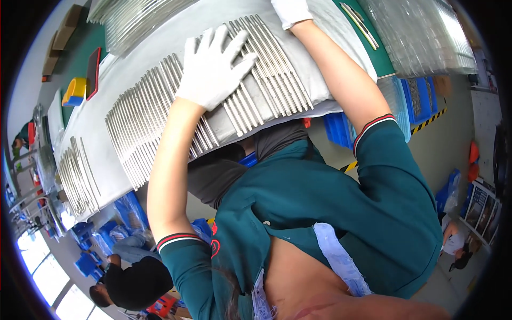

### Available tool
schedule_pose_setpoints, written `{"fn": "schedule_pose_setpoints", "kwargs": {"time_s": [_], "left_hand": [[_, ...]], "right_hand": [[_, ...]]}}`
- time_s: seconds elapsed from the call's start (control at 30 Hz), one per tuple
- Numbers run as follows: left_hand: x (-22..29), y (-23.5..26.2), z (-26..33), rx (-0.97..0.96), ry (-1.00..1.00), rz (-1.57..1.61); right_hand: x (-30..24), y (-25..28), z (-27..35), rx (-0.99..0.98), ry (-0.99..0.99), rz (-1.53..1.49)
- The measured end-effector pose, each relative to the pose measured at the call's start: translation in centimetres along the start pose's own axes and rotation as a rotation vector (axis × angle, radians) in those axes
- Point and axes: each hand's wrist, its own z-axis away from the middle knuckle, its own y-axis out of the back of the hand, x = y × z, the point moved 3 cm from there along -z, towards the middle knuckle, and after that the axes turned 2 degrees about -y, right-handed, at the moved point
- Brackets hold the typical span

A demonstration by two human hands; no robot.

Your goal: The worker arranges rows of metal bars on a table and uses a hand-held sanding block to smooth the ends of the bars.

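My left hand point(212, 72), in a white glove, lies with fingers spread over a row of thin silver metal rods point(144, 125). Its palm hides part of that row. To the right of it, a second group of rods point(277, 72) lies side by side on the white cloth point(325, 64). My right hand point(290, 12), also gloved in white, reaches beyond the rods toward the far side. The upper picture edge cuts off its fingers, so whether it holds anything is hidden.
A smaller batch of rods point(77, 176) lies at the far left. Clear plastic trays point(144, 24) are stacked at the back, with more plastic packs point(418, 37) at right. A yellow tape roll point(74, 92) stands beside a red-edged device point(94, 73). Blue bins point(338, 130) sit below the table.
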Motion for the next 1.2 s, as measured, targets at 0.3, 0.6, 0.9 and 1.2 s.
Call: {"fn": "schedule_pose_setpoints", "kwargs": {"time_s": [0.3,0.6,0.9,1.2], "left_hand": [[4.1,1.0,-2.8,0.184,-0.069,0.143],[3.7,0.4,-1.5,-0.002,-0.105,0.109],[0.0,2.3,4.3,-0.157,-0.189,0.029],[3.7,1.4,-0.5,0.037,-0.303,0.037]], "right_hand": [[0.7,-0.2,0.1,0.028,0.042,0.05],[1.4,0.1,-0.4,0.017,-0.056,0.003],[-0.4,0.3,0.6,-0.027,-0.164,-0.026],[1.0,-0.1,0.1,0.047,-0.032,-0.015]]}}
